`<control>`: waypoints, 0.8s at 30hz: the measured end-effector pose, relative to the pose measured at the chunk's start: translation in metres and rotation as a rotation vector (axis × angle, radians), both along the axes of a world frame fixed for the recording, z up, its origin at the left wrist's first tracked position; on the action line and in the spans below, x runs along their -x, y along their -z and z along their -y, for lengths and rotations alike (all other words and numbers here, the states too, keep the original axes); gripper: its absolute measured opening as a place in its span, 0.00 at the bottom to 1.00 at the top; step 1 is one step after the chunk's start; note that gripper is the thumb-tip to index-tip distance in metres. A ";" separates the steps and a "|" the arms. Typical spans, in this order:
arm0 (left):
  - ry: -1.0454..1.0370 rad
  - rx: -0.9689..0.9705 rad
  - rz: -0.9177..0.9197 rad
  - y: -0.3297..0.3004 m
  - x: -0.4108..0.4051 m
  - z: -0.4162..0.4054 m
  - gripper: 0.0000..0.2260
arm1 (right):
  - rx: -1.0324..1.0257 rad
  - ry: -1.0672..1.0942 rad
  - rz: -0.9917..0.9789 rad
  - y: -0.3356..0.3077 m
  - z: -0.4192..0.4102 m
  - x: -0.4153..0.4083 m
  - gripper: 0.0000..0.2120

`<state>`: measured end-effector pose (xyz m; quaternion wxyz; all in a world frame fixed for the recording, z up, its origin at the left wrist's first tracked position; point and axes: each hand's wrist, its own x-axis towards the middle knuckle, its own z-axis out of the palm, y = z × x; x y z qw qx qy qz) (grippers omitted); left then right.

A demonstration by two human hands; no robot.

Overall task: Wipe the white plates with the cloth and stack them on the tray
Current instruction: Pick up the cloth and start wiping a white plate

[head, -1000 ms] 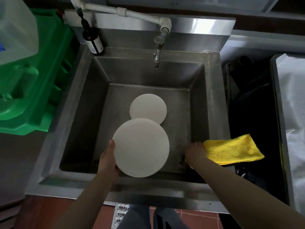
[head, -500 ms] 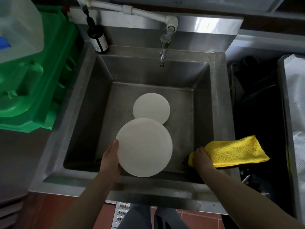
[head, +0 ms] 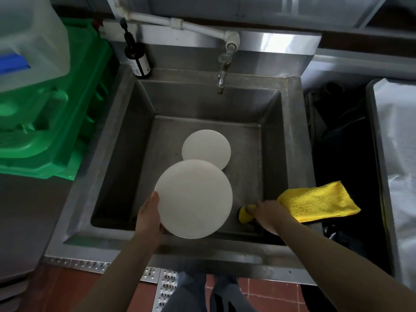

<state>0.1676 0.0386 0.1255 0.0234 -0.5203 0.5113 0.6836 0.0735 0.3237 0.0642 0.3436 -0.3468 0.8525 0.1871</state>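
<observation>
My left hand (head: 149,213) grips the left rim of a white plate (head: 194,199), holding it up over the front of the steel sink (head: 117,122). Another white plate (head: 206,147) lies flat on the sink floor behind it, partly covered by the held plate. My right hand (head: 266,214) grips a yellow cloth (head: 319,202) at the sink's right front rim. Most of the cloth drapes to the right over the rim, and a bunched end pokes out under my fingers toward the plate.
A tap (head: 222,70) hangs over the back of the sink, with a dark bottle (head: 138,61) at the back left corner. Green crates (head: 49,122) and a clear tub (head: 29,41) stand on the left. On the right are a dark gap (head: 344,154) and a plastic-lined tray (head: 396,167).
My right hand has closed on the cloth and drawn its near end inward over the sink rim. The held plate stays about where it was in my left hand.
</observation>
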 end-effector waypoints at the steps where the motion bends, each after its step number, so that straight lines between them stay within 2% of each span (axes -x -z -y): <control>1: -0.008 0.010 0.002 -0.001 0.000 0.001 0.13 | 0.039 0.042 0.014 -0.005 0.000 -0.001 0.23; 6: -0.024 0.044 -0.003 -0.014 0.001 0.004 0.13 | 0.348 0.305 -0.011 -0.031 -0.004 -0.006 0.30; 9: -0.027 0.059 0.003 -0.022 0.002 0.003 0.14 | 0.541 0.463 -0.051 -0.043 -0.011 -0.009 0.24; 14: -0.014 0.056 -0.045 -0.035 0.005 -0.003 0.10 | 0.944 0.671 -0.105 -0.083 -0.018 -0.015 0.13; 18: 0.016 0.052 -0.089 -0.048 0.011 -0.010 0.09 | 1.004 0.826 -0.124 -0.118 -0.014 -0.021 0.06; 21: 0.069 0.059 -0.131 -0.059 0.016 -0.016 0.09 | 0.949 0.939 -0.272 -0.137 -0.007 -0.025 0.18; 24: 0.116 0.080 -0.173 -0.065 0.019 -0.020 0.10 | 0.945 1.020 -0.407 -0.154 -0.002 -0.029 0.21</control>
